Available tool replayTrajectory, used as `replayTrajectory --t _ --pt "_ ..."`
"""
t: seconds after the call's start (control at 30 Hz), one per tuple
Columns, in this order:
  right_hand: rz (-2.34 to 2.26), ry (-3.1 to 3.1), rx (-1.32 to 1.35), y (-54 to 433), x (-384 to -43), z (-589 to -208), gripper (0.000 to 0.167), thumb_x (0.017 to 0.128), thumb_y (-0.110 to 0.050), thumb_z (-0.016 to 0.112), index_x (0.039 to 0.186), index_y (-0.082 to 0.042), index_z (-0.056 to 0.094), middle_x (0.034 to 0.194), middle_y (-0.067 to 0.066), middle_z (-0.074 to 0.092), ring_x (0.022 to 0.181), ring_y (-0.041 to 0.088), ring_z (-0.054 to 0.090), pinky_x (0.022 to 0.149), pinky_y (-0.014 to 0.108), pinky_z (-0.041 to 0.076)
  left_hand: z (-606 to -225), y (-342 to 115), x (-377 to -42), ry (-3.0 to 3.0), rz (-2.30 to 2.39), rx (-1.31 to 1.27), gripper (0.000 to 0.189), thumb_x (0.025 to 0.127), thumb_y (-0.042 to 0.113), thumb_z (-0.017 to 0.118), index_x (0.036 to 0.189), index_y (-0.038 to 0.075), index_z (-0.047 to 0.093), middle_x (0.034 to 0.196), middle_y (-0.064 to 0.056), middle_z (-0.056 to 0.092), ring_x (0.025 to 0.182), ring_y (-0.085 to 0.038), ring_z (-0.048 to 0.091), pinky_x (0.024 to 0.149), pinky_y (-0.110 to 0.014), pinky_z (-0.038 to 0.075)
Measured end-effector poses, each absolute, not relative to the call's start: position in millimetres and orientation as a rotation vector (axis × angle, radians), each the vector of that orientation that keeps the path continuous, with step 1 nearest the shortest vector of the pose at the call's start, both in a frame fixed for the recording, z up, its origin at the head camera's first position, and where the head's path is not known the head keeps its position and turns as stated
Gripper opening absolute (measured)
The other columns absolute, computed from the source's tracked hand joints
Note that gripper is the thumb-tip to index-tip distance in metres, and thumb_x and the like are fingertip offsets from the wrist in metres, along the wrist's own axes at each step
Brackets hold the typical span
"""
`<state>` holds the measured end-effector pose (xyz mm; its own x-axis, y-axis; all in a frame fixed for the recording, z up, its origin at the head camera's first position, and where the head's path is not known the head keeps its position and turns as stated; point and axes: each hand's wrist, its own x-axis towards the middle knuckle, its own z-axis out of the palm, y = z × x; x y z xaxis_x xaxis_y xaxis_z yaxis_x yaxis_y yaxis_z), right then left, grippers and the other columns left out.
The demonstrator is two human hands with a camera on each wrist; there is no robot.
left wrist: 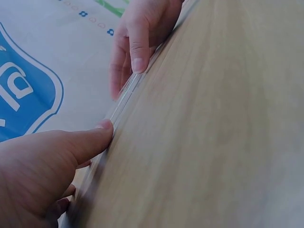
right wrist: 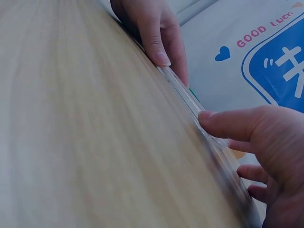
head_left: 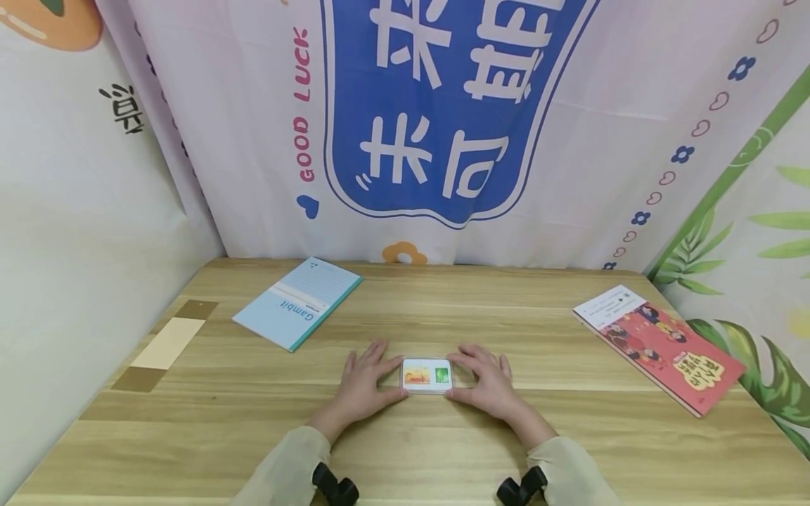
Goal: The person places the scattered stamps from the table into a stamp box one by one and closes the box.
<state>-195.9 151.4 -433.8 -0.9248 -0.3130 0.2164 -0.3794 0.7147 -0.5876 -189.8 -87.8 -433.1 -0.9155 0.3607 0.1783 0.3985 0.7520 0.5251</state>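
A small flat clear-edged case (head_left: pixel 427 365), white inside with an orange picture and a green one, lies low over the middle of the table between both hands. My left hand (head_left: pixel 363 383) holds its left end between thumb and index finger, the other fingers spread beyond. At the opposite end, my right hand (head_left: pixel 489 385) pinches it the same way. From the left wrist, the case shows edge-on as a thin transparent strip (left wrist: pixel 124 100), with a thumb (left wrist: pixel 92 142) at its near corner. The right wrist view shows the same clear edge (right wrist: pixel 184 96) close over the wood.
A light blue notebook (head_left: pixel 294 302) lies back left, and a red booklet (head_left: pixel 664 351) with cartoon figures lies at the right. Near the left edge is a brown-and-cream strip (head_left: pixel 167 344). Printed cloth (head_left: pixel 266 211) hangs behind the wooden table (head_left: pixel 209 443).
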Motion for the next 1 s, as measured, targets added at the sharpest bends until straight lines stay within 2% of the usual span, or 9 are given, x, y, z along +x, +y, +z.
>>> replayTrajectory --t 0.5,0.83,1.0 --pt "0.977 -2.838 0.577 151.2 -195.5 -432.4 0.054 0.063 -0.034 0.075 0.112 -0.016 0.058 0.127 0.008 0.042 0.120 0.027 0.028 0.093 0.056 0.001 -431.6 -87.2 -189.3 -2.898 -0.874 -0.625 0.059 0.074 0.044 0.063 0.121 0.011 0.052 0.135 -0.018 0.028 0.125 -0.033 0.016 0.095 -0.055 0.003" --pt "0.888 -2.847 0.547 151.0 -195.7 -435.0 0.057 0.067 -0.037 0.071 0.117 -0.016 0.055 0.127 0.008 0.042 0.119 0.029 0.029 0.092 0.058 0.003 -435.7 -81.6 -188.2 -2.980 -0.622 -0.609 0.059 0.083 0.047 0.049 0.131 0.014 0.040 0.138 -0.017 0.022 0.126 -0.034 0.012 0.095 -0.055 0.004" --pt "0.899 -2.851 0.534 149.6 -197.3 -435.5 0.056 0.069 -0.037 0.070 0.119 -0.017 0.054 0.130 0.011 0.038 0.121 0.031 0.026 0.092 0.058 0.002 -434.9 -81.0 -188.7 -2.992 -0.633 -0.580 0.060 0.083 0.046 0.049 0.132 0.014 0.037 0.138 -0.017 0.020 0.126 -0.034 0.011 0.095 -0.056 0.003"
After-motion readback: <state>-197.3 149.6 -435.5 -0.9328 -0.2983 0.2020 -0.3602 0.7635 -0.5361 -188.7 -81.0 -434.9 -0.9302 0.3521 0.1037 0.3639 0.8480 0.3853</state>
